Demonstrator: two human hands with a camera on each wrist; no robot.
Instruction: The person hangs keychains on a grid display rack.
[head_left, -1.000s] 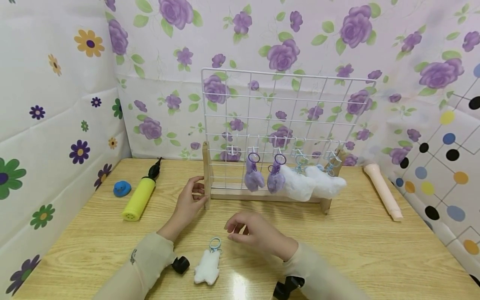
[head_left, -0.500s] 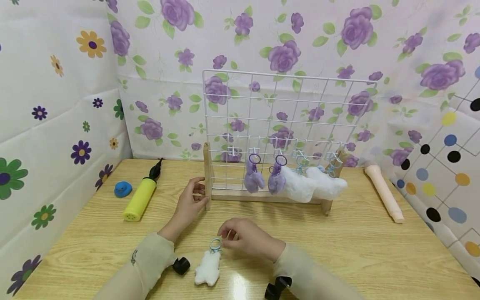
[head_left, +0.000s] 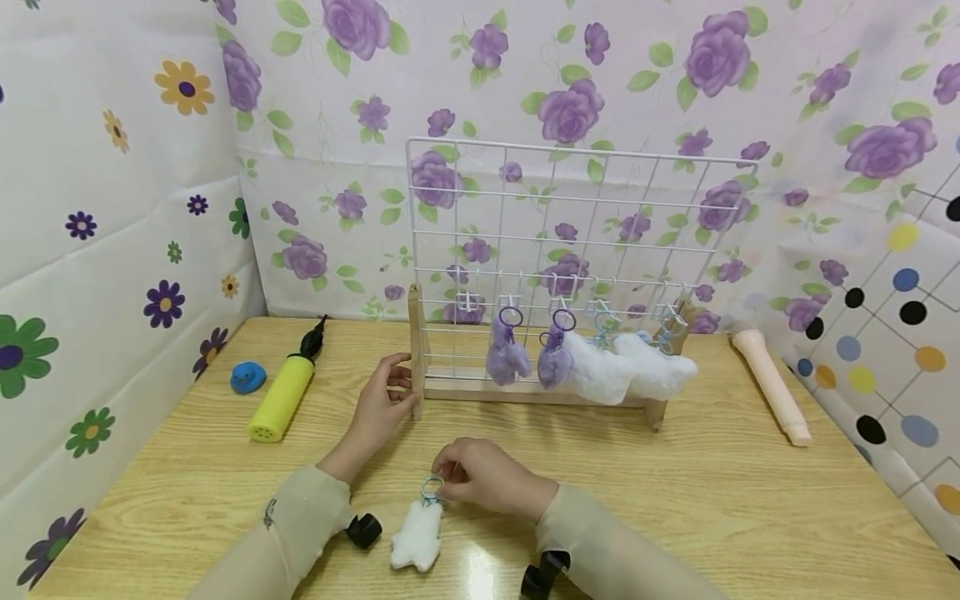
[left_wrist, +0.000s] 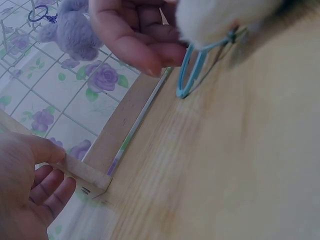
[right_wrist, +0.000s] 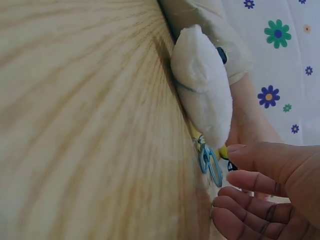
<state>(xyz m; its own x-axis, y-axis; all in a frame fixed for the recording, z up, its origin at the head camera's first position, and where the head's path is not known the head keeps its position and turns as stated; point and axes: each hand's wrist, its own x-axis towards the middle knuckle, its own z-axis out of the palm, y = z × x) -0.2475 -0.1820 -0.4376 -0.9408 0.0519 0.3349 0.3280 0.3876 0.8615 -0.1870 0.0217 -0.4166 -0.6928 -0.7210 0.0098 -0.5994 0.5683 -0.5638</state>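
Note:
My left hand (head_left: 381, 398) holds the left wooden post (head_left: 416, 350) of the display rack, its thumb on the post in the left wrist view. On the table lies a white plush keychain (head_left: 417, 536) with a light blue ring. My right hand (head_left: 491, 477) is beside that ring, fingertips right at it. The right wrist view shows a gap between thumb and forefinger, with the plush (right_wrist: 205, 95) just beyond them. On the rack's white wire grid (head_left: 585, 152) hang two purple plush keychains (head_left: 508, 358) and, to their right, white plush ones (head_left: 600, 367) with light blue rings.
A bare white hook (head_left: 467, 302) is on the grid's left part. To the left lie a yellow hand pump (head_left: 282, 400) with a black nozzle and a blue rubber duck (head_left: 247, 377). A pale pink tube (head_left: 771, 385) lies at the right. Patterned cloth surrounds the table.
My right hand has moved left and slightly down to the white keychain's ring. The left hand keeps its place on the post; the keychain has not moved.

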